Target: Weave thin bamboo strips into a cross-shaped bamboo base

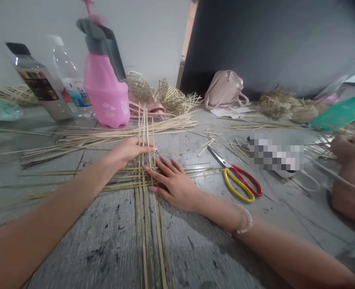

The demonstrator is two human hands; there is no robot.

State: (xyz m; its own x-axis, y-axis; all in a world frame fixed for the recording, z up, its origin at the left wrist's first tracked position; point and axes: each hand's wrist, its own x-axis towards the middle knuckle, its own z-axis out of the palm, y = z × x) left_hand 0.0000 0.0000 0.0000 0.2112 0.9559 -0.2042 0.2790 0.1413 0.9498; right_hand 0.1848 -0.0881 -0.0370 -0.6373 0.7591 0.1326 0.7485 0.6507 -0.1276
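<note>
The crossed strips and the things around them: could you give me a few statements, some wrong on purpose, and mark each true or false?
1. The right hand rests with fingers spread at the crossed strips. True.
2. The left hand is holding the scissors. False: it is at the strips, and the scissors lie on the table, in neither hand.
3. The scissors show both red and yellow. True.
4. The pink spray bottle lies on its side. False: it stands upright.
5. The pale pink bag is farther from the person than the scissors. True.
</note>
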